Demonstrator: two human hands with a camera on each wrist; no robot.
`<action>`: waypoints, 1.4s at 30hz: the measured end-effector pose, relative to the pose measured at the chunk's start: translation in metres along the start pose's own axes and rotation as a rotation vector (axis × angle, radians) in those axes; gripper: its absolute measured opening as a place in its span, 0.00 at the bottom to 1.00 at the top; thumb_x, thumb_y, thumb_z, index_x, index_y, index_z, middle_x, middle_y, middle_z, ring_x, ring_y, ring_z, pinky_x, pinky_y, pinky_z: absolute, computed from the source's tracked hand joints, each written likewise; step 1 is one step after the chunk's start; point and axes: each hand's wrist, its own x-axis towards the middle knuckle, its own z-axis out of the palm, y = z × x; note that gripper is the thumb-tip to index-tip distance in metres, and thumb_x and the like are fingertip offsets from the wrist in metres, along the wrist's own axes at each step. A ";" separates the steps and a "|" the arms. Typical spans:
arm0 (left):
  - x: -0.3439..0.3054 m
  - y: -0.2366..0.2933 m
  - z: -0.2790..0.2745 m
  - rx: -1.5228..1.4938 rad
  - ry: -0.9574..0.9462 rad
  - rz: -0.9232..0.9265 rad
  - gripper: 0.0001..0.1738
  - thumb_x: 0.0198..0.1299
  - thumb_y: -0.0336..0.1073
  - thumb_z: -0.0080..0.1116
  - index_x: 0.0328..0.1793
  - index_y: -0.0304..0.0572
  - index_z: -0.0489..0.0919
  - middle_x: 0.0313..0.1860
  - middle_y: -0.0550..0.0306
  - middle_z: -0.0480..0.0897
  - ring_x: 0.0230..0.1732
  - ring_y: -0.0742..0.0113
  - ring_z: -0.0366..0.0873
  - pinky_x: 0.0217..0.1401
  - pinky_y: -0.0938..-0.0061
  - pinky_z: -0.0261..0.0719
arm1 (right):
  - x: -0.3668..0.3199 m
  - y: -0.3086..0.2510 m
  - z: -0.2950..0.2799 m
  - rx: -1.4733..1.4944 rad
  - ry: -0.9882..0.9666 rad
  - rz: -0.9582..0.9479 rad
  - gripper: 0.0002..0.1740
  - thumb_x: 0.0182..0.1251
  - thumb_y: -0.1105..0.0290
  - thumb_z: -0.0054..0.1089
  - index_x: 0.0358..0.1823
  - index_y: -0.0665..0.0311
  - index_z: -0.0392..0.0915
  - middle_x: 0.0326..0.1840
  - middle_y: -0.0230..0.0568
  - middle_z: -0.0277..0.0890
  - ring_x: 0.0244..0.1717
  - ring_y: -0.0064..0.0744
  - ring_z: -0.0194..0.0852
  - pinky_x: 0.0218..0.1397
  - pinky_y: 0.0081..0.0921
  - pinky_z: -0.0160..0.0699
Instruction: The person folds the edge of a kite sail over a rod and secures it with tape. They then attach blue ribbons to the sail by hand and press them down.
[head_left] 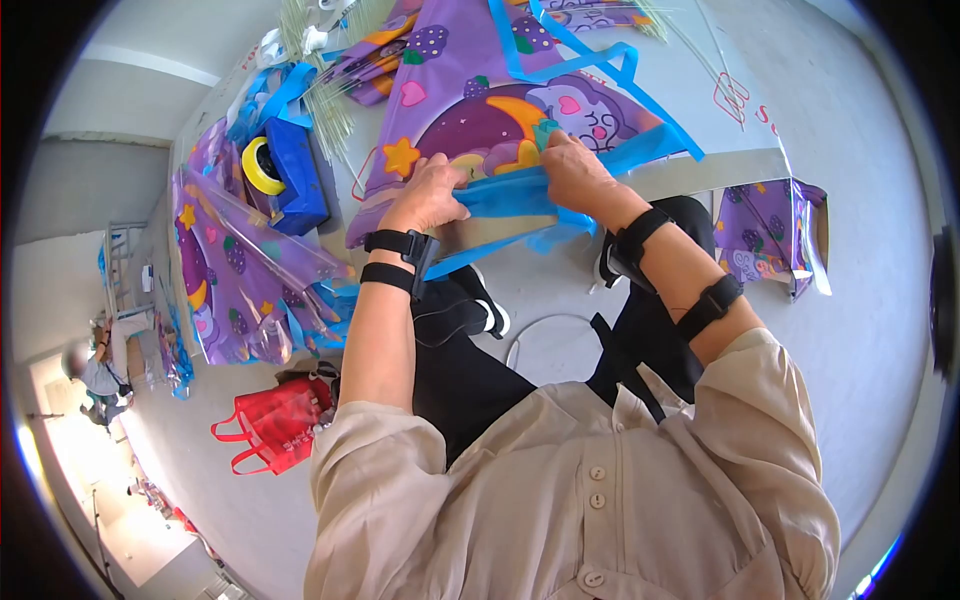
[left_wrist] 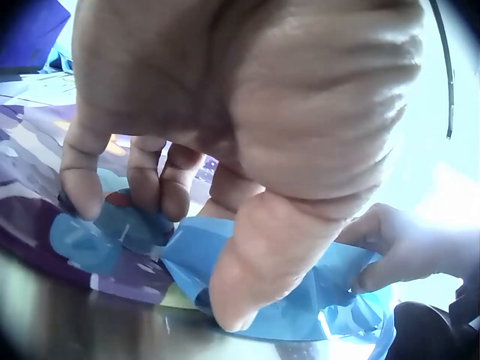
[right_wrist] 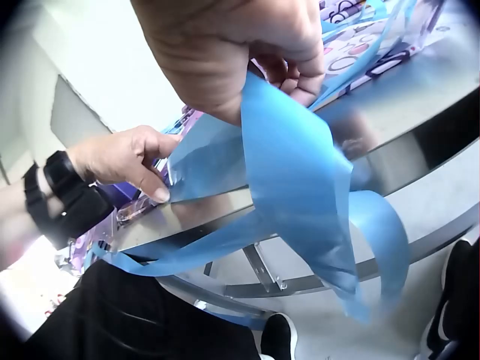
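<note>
Pinching the blue strip (head_left: 510,197) at the near edge of the worktop (head_left: 720,170), the left hand (head_left: 428,195) and right hand (head_left: 578,172) each close their grip on it, just beside the purple printed sheet (head_left: 470,100). The strip looks thin, limp and slippery, so it is probably best held near its folded edge.

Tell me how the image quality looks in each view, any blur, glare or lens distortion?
Head view: strong fisheye bending, black vignetted corners, a blown-out patch lower left. Left wrist view: the left hand fills the frame, soft and too close, with washed-out brightness at right. Right wrist view: the blue strip blurs toward its hanging end, and the shiny table edge mirrors it.
</note>
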 end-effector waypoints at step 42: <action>0.014 0.001 0.009 0.108 0.014 -0.069 0.14 0.59 0.40 0.53 0.41 0.40 0.83 0.42 0.35 0.76 0.47 0.38 0.73 0.51 0.54 0.72 | 0.002 -0.059 -0.003 -0.253 -0.055 0.102 0.11 0.47 0.68 0.60 0.33 0.59 0.83 0.39 0.41 0.77 0.48 0.43 0.74 0.47 0.42 0.69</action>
